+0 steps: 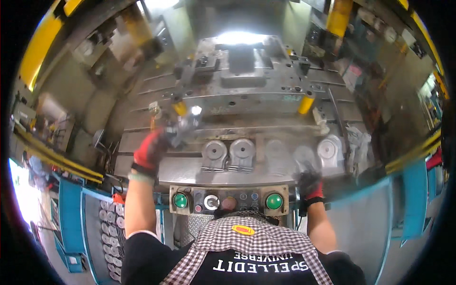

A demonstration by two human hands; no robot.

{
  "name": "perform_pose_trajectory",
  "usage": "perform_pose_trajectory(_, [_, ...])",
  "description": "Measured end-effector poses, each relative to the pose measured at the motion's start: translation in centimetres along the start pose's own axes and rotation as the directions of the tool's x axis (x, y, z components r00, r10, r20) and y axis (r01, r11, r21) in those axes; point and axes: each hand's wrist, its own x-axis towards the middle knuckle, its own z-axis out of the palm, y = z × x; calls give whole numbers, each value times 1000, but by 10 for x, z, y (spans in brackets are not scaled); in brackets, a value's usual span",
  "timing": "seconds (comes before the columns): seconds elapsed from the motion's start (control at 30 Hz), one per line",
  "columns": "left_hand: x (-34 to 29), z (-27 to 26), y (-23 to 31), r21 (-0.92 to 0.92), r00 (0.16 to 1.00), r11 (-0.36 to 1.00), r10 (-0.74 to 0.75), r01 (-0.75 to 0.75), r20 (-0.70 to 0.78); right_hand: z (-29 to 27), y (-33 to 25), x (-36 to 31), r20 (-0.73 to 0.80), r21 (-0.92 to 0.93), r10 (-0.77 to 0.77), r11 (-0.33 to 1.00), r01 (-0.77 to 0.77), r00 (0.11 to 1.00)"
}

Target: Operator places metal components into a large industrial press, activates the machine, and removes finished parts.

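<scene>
Smooth, satin-grey metal parts (pixel 241 151) line a dull, scuffed metal surface (pixel 185 171) at the dial's centre; worn steel tooling (pixel 247 84) gleams at 12 o'clock. Matt and cloth-like: the left glove (pixel 152 148) at 9, the right glove (pixel 311 185) at 4. Green plastic buttons (pixel 274 201) look glossy at 5 and 7, above a checked cloth apron (pixel 266 237) at 6.

I note grey, round-headed, dark-centred metal plates (pixel 242 151): two side by side on the press bed (pixel 183 171), another farther right, blurred shapes (pixel 276 153) between.

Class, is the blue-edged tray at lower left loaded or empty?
Loaded, at least partly: rows of grey metal parts show in the blue-edged tray.
</scene>
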Motion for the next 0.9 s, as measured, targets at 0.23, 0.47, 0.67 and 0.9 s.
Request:
perform_pose_trajectory(0.23, [-83,-63,-149,588,927,781,33,209,-373,21,-13,-30,51,-107,-40,993,45,998])
perform_pose_trajectory(0.47, [-58,-20,-187,958,955,22,75,285,-286,200,-17,-45,541,-571,-74,699,431,838])
perform_pose_trajectory(0.67, [-58,-23,-174,967,969,89,-91,237,-229,319,10,37,879,171,175,753,-635,444])
perform_pose_trajectory(0.9, [-89,-41,-148,919,930,223,102,324,-353,413,39,145,759,61,-47,998,1,649])
